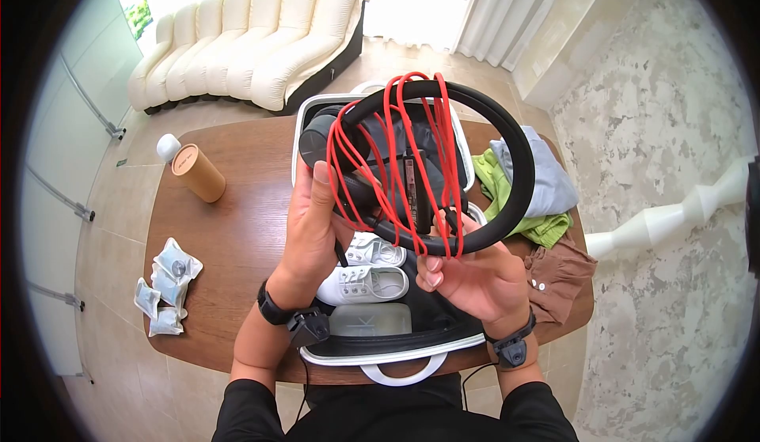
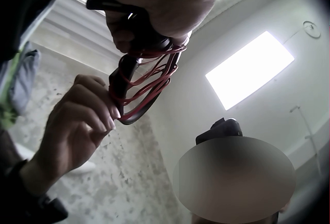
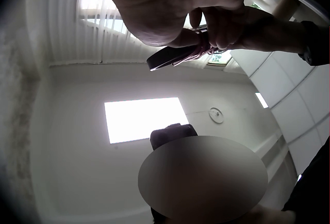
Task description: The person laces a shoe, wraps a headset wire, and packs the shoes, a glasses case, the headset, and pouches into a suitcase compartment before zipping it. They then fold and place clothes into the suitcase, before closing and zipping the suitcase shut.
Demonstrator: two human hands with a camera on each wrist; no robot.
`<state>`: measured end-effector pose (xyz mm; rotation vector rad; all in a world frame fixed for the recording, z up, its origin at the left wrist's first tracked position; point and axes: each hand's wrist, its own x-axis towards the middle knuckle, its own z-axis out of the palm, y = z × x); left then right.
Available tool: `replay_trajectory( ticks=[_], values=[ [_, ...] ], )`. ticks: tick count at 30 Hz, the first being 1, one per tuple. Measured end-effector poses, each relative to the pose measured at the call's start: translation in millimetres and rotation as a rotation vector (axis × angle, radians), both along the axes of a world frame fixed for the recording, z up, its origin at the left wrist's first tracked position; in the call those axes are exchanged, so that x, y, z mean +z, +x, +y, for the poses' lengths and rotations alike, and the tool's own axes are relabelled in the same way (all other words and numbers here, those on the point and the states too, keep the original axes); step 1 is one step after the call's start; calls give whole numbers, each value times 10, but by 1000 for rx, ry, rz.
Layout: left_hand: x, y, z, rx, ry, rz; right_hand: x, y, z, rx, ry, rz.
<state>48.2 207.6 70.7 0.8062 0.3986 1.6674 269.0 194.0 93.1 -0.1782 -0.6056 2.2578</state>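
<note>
On the left of the table (image 1: 245, 268), near its edge, lie some small whitish packets (image 1: 169, 284), and farther back an orange-brown cylinder (image 1: 202, 177) stands tilted in my view with a rounded white thing (image 1: 168, 147) just beside it. Beyond the table is a cream sofa (image 1: 253, 46). My left hand (image 1: 313, 224) grips the left side of a black ring (image 1: 518, 165), thumb pointing up, and black parts sit inside the ring near my palm. The ring is held up over an open suitcase (image 1: 336, 359) with a white rim, and a red cord (image 1: 396, 157) loops many times around the ring's left and middle part. In the suitcase, a dark round-ended thing (image 1: 315, 141) is at the far left; nearer me are white lace-up shoes (image 1: 356, 285) and, below them, a translucent case (image 1: 370, 321). My right hand (image 1: 491, 284) pinches the ring's lower edge by the cord, fingertips curled round it. To the right of the suitcase lie green cloth (image 1: 546, 232), pale blue-grey cloth (image 1: 546, 177) touching it, and, nearer me, brown cloth (image 1: 562, 276) with white buttons. Past the table's right side is a white ridged post (image 1: 665, 220).
</note>
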Motion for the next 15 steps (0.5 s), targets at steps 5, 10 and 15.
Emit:
replay_trajectory(
  ticks=[5, 10, 15],
  values=[
    [-22, -36, 26, -23, 86, 62, -3, -23, -10, -40, -1, 13],
    [14, 10, -4, 16, 74, 89, -78, -63, -41, -44, -92, 123],
    [-3, 1, 2, 58, 83, 143, -61, -106, -65, -76, -61, 87]
  ],
)
